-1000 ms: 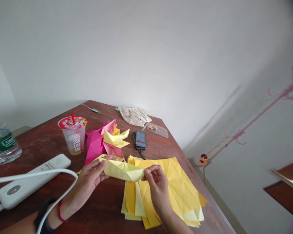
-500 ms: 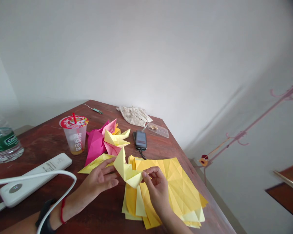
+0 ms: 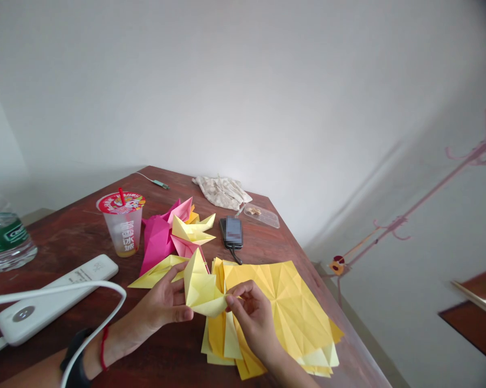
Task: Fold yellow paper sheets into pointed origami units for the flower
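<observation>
A pale yellow folded paper piece (image 3: 202, 293) is held in the air between my hands, in front of a stack of creased yellow paper sheets (image 3: 291, 302). My right hand (image 3: 251, 315) pinches its right corner between thumb and fingers. On the other side, my left hand (image 3: 168, 302) grips the left edge, with the fingers partly hidden behind the paper and the thumb near its lower corner. Beyond my left hand lies a flat yellow folded piece (image 3: 156, 274). Pink, magenta and yellow folded paper shapes (image 3: 157, 242) are piled behind it.
At left stand a drink cup with a red straw (image 3: 123, 226) and a water bottle (image 3: 8, 237). A white device (image 3: 56, 302) with a cable lies nearer. Farther back are a phone (image 3: 231, 233), a clear plastic tray (image 3: 262, 215) and a crumpled cloth (image 3: 222, 192).
The folded paper has turned and shifted slightly left and down. My left hand has closed onto its left edge, while my right hand keeps its pinch and has moved left with it.
</observation>
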`<state>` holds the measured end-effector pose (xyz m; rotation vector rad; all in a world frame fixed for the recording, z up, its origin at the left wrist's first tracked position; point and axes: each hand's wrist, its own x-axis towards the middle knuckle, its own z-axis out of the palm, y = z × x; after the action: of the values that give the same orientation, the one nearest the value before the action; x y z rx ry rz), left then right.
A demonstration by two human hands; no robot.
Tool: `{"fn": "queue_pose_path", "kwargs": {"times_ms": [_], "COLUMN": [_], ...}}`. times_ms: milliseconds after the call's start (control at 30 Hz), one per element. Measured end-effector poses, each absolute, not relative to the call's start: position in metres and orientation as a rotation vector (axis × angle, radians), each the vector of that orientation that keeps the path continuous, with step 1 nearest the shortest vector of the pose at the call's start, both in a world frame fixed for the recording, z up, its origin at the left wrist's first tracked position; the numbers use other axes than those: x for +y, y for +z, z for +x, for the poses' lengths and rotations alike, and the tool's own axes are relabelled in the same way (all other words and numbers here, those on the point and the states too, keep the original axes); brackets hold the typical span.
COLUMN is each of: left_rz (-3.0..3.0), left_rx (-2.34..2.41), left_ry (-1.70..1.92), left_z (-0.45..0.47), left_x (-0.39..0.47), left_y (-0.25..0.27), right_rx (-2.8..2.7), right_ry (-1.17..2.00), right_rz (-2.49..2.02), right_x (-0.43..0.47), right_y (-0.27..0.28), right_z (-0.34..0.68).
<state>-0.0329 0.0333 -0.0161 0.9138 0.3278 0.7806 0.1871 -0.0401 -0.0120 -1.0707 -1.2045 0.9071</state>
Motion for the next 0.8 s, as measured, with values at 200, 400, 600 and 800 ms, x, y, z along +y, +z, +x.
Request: {"fn": "queue_pose_path", "kwargs": {"times_ms": [200, 400, 600, 800], "left_rz": [0.918, 0.883, 0.852, 0.914], "left_rx": [0.26, 0.27, 0.319, 0.308], "left_ry": [0.735, 0.711, 0.685, 0.645], "left_z": [-0.033, -0.034, -0.034, -0.032], "left_x": [0.034, 0.03, 0.023, 0.016], "left_y": [-0.014, -0.007, 0.003, 0.018], "right_rx": [-1.174, -1.179, -1.184, -1.19], "right_ry": [0.98, 1.009, 1.046, 1.07], "right_rz": [-0.993, -0.985, -0.952, -0.932], "right_x": [-0.038, -0.04, -0.041, -0.042], "right_y": [-0.008, -0.001, 0.001, 0.0], "right_z": [0.186, 0.184, 0.184, 0.185]}}
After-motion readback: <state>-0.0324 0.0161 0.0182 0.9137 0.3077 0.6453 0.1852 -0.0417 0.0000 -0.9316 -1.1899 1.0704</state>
